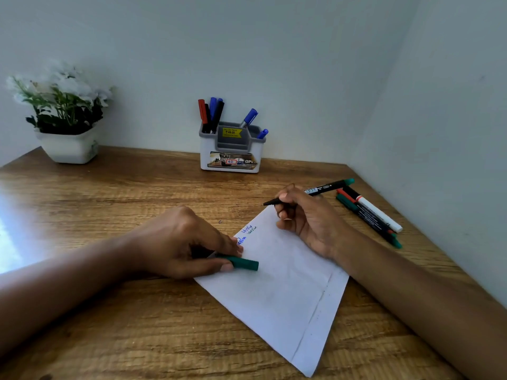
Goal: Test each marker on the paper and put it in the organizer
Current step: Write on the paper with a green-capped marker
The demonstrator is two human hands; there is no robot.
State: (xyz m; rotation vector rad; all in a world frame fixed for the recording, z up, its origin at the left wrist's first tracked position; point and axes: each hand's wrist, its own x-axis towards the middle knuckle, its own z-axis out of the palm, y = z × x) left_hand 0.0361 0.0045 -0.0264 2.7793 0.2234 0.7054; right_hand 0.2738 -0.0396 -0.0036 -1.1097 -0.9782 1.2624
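A white paper [285, 292] lies slanted on the wooden desk, with blue and green scribbles near its upper left edge. My right hand [304, 215] grips an uncapped black marker with a green end [326, 187], its tip just above the paper's top corner. My left hand [186, 242] rests on the paper's left edge and pinches a green cap [244, 263]. The white and grey organizer [231, 154] stands at the back wall with red, black and blue markers in it.
Several loose markers [370, 212] lie on the desk at the right, near the side wall. A white pot with flowers [67, 144] stands at the back left. Walls close the desk at the back and right.
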